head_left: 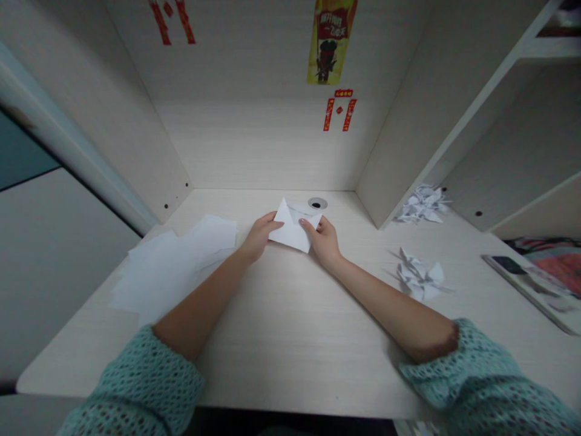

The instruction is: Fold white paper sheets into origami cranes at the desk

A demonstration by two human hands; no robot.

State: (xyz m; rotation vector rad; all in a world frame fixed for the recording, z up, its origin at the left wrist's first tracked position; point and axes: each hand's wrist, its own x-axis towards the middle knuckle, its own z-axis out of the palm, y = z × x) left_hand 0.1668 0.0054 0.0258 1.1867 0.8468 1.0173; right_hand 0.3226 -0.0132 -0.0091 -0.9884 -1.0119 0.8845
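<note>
A folded white paper (294, 229) is held over the middle of the pale wooden desk (290, 327), its point turned up and away from me. My left hand (259, 235) pinches its left edge. My right hand (323, 240) grips its right side, with the fingers curled over the fold. Both forearms are bare, with teal knitted sleeves pushed up near the elbows.
A loose pile of white sheets (172, 266) lies at the left. Folded paper cranes (420, 275) sit at the right, more of them (424, 204) further back by the shelf wall. A round cable hole (317, 203) is behind the paper. A phone (511, 264) lies far right.
</note>
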